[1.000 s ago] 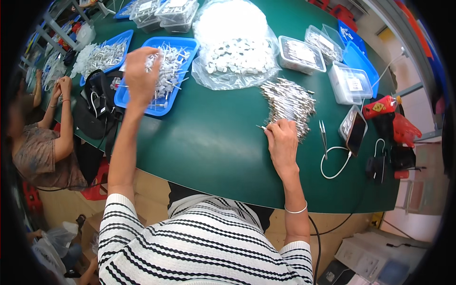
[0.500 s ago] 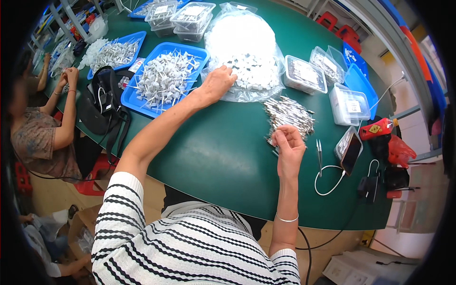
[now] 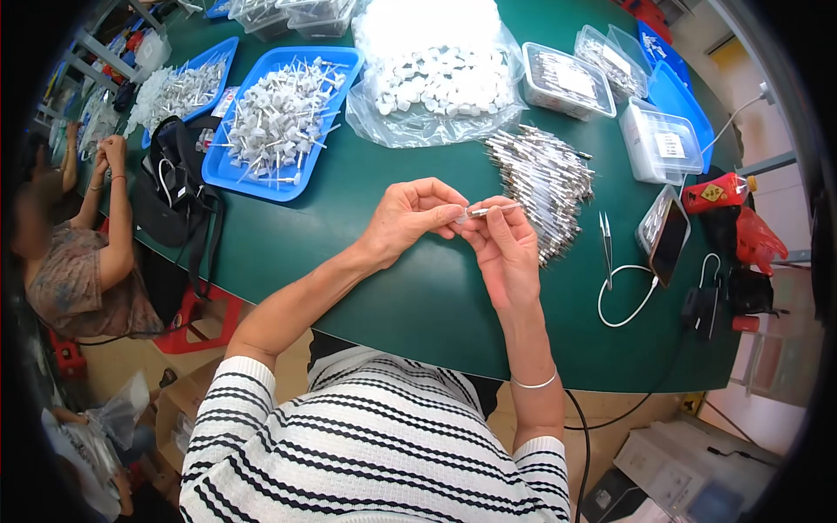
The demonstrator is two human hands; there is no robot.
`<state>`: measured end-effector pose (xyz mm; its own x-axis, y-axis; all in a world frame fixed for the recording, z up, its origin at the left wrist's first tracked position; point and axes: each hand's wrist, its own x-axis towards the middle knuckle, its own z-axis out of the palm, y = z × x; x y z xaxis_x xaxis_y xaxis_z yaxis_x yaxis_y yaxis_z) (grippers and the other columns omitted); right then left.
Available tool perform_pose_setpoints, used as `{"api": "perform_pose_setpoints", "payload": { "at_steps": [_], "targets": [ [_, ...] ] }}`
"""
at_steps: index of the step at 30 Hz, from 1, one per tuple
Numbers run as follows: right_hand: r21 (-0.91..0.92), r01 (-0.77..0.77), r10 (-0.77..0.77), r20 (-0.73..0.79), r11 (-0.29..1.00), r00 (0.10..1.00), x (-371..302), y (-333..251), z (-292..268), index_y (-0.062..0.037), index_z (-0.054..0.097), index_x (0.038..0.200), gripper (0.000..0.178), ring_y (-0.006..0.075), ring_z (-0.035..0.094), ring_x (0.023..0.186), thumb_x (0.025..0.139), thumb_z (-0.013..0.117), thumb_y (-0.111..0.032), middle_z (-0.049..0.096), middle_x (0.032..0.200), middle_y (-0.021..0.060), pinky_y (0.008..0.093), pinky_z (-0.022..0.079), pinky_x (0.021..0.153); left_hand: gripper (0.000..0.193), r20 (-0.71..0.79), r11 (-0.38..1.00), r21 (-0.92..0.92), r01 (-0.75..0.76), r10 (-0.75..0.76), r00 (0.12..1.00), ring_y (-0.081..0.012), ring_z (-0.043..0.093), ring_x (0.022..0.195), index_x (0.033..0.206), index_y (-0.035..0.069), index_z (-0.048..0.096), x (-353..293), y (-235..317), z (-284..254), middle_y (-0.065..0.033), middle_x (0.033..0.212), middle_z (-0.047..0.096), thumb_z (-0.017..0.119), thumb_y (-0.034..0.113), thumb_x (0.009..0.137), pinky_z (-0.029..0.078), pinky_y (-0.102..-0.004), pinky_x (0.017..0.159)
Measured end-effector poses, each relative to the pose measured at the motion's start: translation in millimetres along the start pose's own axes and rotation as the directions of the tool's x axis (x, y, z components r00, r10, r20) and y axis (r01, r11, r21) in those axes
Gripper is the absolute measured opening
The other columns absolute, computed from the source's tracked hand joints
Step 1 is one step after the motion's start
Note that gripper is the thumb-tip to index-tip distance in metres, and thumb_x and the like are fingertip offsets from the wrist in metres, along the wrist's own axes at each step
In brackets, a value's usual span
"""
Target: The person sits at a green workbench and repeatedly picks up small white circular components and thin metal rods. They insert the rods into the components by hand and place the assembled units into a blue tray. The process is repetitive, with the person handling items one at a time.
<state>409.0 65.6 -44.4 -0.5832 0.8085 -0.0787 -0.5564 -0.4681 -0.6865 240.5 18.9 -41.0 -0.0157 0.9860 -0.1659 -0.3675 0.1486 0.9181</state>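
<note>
1. The left hand (image 3: 405, 218) and right hand (image 3: 504, 248) meet above the green surface (image 3: 384, 288), fingers pinched shut on a thin metal pin (image 3: 485, 209) and what looks like a small white cap.
2. This looks like the joining step: cap onto pin.
3. Next calls for lining up the tip squarely, then pressing gently.
4. More pins (image 3: 545, 179) lie just beyond; white caps fill the bag (image 3: 436, 83).
</note>
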Motion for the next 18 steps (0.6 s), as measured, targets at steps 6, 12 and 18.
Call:
{"api": "perform_pose_setpoints", "payload": {
  "at_steps": [6, 12, 18],
  "targets": [
    [0.020, 0.018, -0.017, -0.085, 1.000, 0.996, 0.5, 3.2, -2.3, -0.0018, 0.057, 0.100, 0.013, 0.0171, 0.066, 0.084, 0.095, 0.056, -0.014, 0.066, 0.093, 0.0107, 0.0315, 0.056, 0.080, 0.021, -0.003, 0.996, -0.085, 0.010, -0.011, 1.000, -0.0115, 0.065, 0.086, 0.107, -0.001, 0.062, -0.6, -3.9, -1.8, -0.0087, 0.098, 0.068, 0.064, 0.008, 0.088, 0.053, -0.0229, 0.073],
    [-0.078, 0.100, -0.107, -0.091, 0.992, 0.990, 0.4, 3.7, 3.5, -0.0010, 0.057, 0.100, 0.014, 0.0186, 0.067, 0.083, 0.095, 0.056, -0.014, 0.066, 0.092, 0.0111, 0.0326, 0.057, 0.079, 0.024, 0.031, 0.993, -0.104, 0.049, -0.046, 0.998, -0.0129, 0.064, 0.090, 0.110, -0.001, 0.063, -1.2, -5.7, -3.6, -0.0089, 0.104, 0.067, 0.064, 0.008, 0.088, 0.053, -0.0252, 0.076],
    [-0.087, 0.117, -0.125, -0.095, 0.989, 0.988, 0.2, 0.8, 5.8, -0.0006, 0.057, 0.099, 0.013, 0.0187, 0.067, 0.082, 0.095, 0.056, -0.013, 0.066, 0.092, 0.0113, 0.0317, 0.057, 0.076, 0.023, 0.050, 0.999, -0.052, 0.014, -0.012, 0.999, -0.0133, 0.065, 0.090, 0.110, 0.000, 0.063, -4.1, -8.5, -1.0, -0.0093, 0.103, 0.067, 0.062, 0.009, 0.089, 0.054, -0.0248, 0.075]
  ]
}}
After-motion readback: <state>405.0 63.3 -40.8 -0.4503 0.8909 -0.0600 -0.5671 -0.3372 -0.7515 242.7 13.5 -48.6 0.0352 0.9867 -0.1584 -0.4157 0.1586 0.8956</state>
